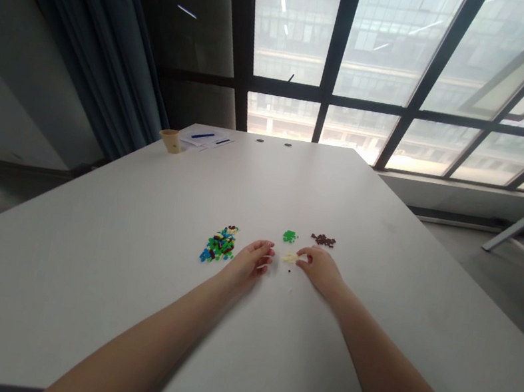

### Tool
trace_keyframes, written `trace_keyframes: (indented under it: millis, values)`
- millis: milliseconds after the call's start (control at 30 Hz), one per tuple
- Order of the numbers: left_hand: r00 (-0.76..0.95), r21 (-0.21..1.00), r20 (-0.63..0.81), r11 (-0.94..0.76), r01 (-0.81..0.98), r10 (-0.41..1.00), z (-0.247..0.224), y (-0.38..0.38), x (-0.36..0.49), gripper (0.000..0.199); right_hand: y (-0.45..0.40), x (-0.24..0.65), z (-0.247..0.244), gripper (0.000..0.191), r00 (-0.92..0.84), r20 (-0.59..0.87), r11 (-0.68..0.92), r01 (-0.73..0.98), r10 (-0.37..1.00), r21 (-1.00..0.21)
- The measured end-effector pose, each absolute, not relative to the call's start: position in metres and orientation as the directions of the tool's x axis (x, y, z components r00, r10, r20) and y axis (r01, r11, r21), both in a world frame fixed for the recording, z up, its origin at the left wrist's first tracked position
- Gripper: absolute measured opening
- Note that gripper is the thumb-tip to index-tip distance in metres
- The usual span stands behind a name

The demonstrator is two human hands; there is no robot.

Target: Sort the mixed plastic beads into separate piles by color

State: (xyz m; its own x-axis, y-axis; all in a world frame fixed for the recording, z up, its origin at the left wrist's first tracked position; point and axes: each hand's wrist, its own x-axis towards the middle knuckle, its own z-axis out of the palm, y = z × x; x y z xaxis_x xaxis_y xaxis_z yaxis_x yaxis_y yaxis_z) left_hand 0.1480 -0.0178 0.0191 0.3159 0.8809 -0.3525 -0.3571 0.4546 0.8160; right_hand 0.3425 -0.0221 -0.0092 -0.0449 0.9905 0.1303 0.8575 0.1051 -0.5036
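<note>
Bright windows [390, 43] glare while small pieces [220, 246] seem blurred.

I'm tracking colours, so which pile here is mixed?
The multicoloured pile left of the left hand, showing blue, green and brown; the green pile, brown pile and cream pile each show one colour.

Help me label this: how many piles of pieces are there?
4: mixed pile left of the left hand; green pile and brown pile farther back; cream pile by the right hand.

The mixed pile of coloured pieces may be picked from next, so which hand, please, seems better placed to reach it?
Probably the left hand: it is close beside the mixed pile. The right hand is farther away from it, over at the cream pieces.
</note>
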Motion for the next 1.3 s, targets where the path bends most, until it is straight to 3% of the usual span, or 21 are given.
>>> trace_keyframes:
  millis: [367,467,600,667,767,867,933,1067,1300]
  values:
    - [0.164,0.842,-0.322,0.361,-0.401,0.932,0.018,0.010,0.124,0.018,-0.023,0.347,-0.011,0.017,-0.042,0.179,0.133,0.836,0.983,-0.532]
    - [-0.036,0.929,-0.151,0.129,-0.347,0.988,0.026,0.029,0.100,0.015,-0.025,0.350,-0.002,0.016,0.011,0.259,0.138,0.824,0.966,-0.549]
    - [-0.283,0.982,0.189,-0.179,0.063,0.940,0.024,0.050,0.069,0.011,-0.029,0.356,0.016,0.029,0.208,0.429,0.100,0.799,0.879,-0.593]
    - [-0.243,0.911,0.333,-0.244,0.332,0.911,0.016,0.054,0.062,0.013,-0.030,0.361,0.021,0.034,0.278,0.468,0.081,0.786,0.839,-0.612]
    - [-0.055,0.651,0.417,-0.256,0.714,0.907,0.005,0.051,0.064,0.018,-0.030,0.367,0.024,0.036,0.323,0.467,0.059,0.769,0.823,-0.636]
    - [0.064,0.387,0.361,-0.212,0.898,0.930,-0.001,0.045,0.072,0.022,-0.029,0.370,0.022,0.036,0.347,0.438,0.030,0.755,0.829,-0.655]
    - [0.094,0.292,0.332,-0.196,0.936,0.939,-0.003,0.043,0.077,0.024,-0.028,0.371,0.022,0.037,0.353,0.429,0.023,0.749,0.832,-0.662]
    - [0.092,0.250,0.320,-0.178,0.952,0.943,-0.004,0.044,0.079,0.023,-0.027,0.371,0.020,0.037,0.351,0.434,0.036,0.742,0.830,-0.670]
    - [0.089,0.331,0.340,-0.207,0.921,0.936,-0.003,0.045,0.078,0.019,-0.027,0.374,0.021,0.037,0.367,0.421,0.016,0.738,0.830,-0.675]
